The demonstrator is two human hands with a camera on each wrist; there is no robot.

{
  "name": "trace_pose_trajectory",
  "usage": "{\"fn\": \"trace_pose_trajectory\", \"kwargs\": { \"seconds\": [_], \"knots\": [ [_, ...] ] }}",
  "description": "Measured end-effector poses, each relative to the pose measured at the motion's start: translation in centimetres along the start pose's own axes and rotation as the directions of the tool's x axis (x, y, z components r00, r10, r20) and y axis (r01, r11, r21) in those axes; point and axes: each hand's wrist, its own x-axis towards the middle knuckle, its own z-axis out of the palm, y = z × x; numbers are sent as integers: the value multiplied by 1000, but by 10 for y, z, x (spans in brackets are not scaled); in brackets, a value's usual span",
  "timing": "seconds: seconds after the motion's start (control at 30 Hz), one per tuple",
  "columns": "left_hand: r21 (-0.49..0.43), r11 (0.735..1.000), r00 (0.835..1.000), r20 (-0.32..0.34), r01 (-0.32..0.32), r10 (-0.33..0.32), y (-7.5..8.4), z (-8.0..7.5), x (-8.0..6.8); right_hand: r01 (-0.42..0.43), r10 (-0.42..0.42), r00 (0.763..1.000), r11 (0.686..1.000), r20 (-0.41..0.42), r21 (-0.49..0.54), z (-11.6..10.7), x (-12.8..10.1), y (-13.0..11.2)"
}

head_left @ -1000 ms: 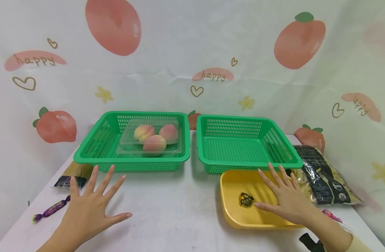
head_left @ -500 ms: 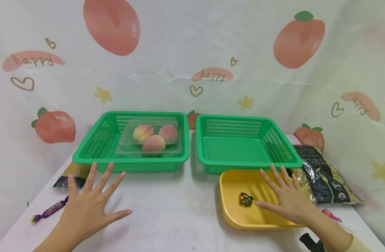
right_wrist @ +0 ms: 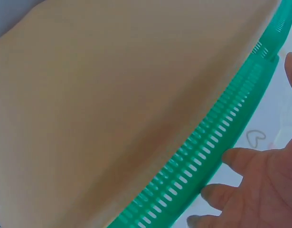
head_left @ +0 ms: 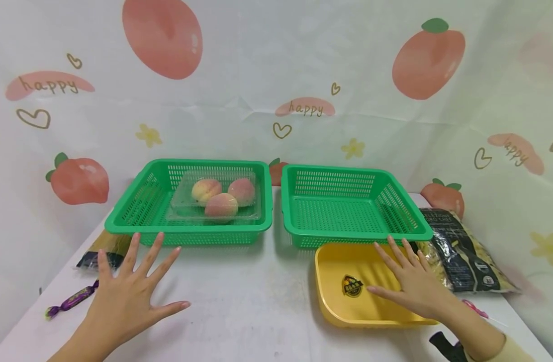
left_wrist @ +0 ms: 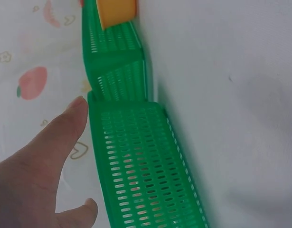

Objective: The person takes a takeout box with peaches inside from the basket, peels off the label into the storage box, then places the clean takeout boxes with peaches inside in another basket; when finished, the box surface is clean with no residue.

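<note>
**Both hands spread flat, almost nothing moving**

While the person's hands are hovering low over the desk (head_left: 249, 301), little is changing from a second ago — the left hand (head_left: 122, 296) is sitting in nearly the same spot, and the right hand (head_left: 417, 281) is drifting only a touch, so the work is reading as paused rather than advancing. Both hands are lying palm down with fingers straight and fanned; neither grip is closing on anything.

The right hand is resting over the yellow tray (head_left: 344, 301), fingertips pointing toward the empty green basket (head_left: 353, 171) just behind it. The left hand is lying in front of the other green basket (head_left: 136, 201), which is holding a clear box of peaches (head_left: 217, 198). A purple candy (head_left: 73, 301) is lying just left of that hand — untouched — and a dark snack bag (head_left: 462, 256) is sitting beside the tray.
</note>
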Motion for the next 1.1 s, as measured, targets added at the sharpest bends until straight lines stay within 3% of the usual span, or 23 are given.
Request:
{"fn": "trace_pose_trajectory", "kwargs": {
  "seconds": [0.2, 0.27, 0.37, 0.4, 0.47, 0.57, 0.63, 0.73, 0.8, 0.87, 0.97, 1.07, 1.1],
  "knots": [
    [-45, 999, 1000, 4, -21, 21, 9, 2, 3, 65, -64, 996, 998, -67, 5, -18, -3, -9],
    [-87, 996, 999, 20, -35, 36, 18, 3, 5, 94, -93, 995, 996, -44, 12, -24, 0, -14],
    [-161, 983, 993, 67, -87, 99, 40, 3, 11, 128, -137, 981, 989, 135, 78, -26, 14, -15],
    [-191, 975, 987, 85, -117, 135, 49, 4, 12, 130, -150, 964, 986, 220, 103, -25, 21, -13],
    [-237, 958, 972, 132, -160, 195, 68, 3, 9, 117, -174, 903, 979, 394, 164, -20, 45, -12],
    [-326, 918, 941, 173, -225, 291, 94, 6, -1, 66, -191, 819, 968, 541, 242, -10, 75, -11],
    [-368, 891, 919, 183, -266, 350, 107, 10, -10, 24, -202, 787, 954, 584, 297, -3, 88, -13],
    [-490, 829, 865, 257, -267, 431, 126, 18, -26, 57, -265, 772, 934, 578, 353, 6, 97, -18],
    [-577, 787, 810, 343, -218, 475, 140, 23, -35, 117, -314, 777, 924, 546, 364, 10, 97, -18],
    [-610, 768, 772, 389, -193, 503, 153, 27, -42, 160, -342, 786, 917, 515, 365, 12, 95, -16],
    [-552, 788, 778, 355, -273, 518, 169, 31, -48, 185, -396, 775, 887, 493, 422, 12, 92, -6],
    [-441, 808, 813, 245, -391, 527, 179, 30, -47, 130, -458, 714, 830, 529, 542, 8, 88, 8],
    [-411, 805, 814, 211, -428, 541, 182, 29, -45, 87, -474, 691, 804, 546, 589, 6, 83, 15]
  ]
}}
